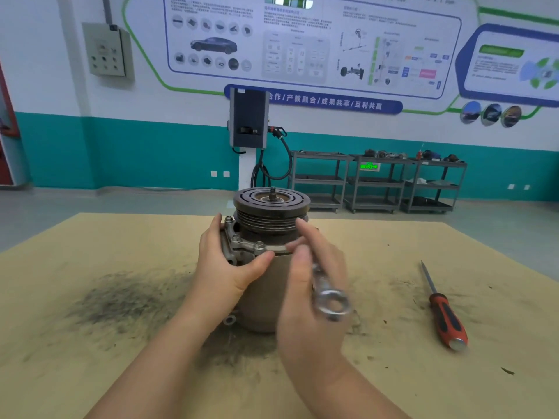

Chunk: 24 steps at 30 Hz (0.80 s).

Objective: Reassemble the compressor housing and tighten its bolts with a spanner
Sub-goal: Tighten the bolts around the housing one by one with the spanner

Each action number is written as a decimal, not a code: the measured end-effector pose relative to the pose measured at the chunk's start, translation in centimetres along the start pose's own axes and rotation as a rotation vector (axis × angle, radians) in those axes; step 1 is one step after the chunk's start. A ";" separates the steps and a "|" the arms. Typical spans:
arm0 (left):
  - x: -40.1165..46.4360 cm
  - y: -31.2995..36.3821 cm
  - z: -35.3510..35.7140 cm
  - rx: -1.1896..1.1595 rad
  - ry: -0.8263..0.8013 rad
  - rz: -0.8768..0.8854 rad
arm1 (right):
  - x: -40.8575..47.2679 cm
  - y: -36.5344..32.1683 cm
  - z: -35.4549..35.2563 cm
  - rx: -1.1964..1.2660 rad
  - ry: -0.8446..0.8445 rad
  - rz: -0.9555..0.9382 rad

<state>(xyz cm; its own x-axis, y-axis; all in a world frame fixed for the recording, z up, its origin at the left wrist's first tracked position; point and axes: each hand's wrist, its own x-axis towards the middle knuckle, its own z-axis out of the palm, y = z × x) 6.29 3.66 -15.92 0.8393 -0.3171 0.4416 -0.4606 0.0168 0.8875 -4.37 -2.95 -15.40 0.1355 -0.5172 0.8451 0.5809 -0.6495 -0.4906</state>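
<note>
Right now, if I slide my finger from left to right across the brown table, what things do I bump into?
Dark smudge of grime → left hand → compressor → right hand holding the spanner → red screwdriver.

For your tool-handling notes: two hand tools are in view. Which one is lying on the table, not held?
The screwdriver, with the red and black handle, lies alone on the table at the right. The spanner is gripped in the right hand.

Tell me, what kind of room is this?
Probably a car-repair training workshop. A wall poster shows a car and its parts, metal carts hold parts, and a person's hands work on a compressor with a spanner.
</note>
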 end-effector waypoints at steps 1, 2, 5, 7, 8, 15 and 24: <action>0.0 -0.1 0.0 -0.006 -0.006 -0.003 | -0.2 0.0 0.1 -0.056 -0.054 -0.029; -0.1 -0.1 0.0 -0.010 -0.015 -0.007 | 0.0 0.0 -0.1 -0.100 -0.100 -0.063; -0.1 -0.1 0.0 -0.009 -0.016 -0.005 | 1.9 -0.1 -1.2 0.010 -0.111 -0.057; -0.1 0.0 -0.1 -0.013 -0.005 0.001 | 3.5 -0.1 -2.1 0.205 0.053 0.100; -0.1 0.0 -0.1 -0.013 -0.004 0.000 | 4.1 0.0 -2.4 0.287 0.139 0.203; 0.0 0.1 -0.1 -0.004 -0.016 0.004 | 7.3 2.1 -4.1 0.639 0.277 0.700; -0.3 0.6 0.1 0.012 0.001 0.022 | 8.6 4.0 -5.0 0.667 0.116 0.806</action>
<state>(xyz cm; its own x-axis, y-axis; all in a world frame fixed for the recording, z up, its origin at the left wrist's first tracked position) 5.72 3.64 -15.58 0.8292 -0.3162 0.4610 -0.4824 0.0120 0.8759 -4.91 -12.74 -11.16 0.6213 -0.7325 0.2782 0.6818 0.3306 -0.6526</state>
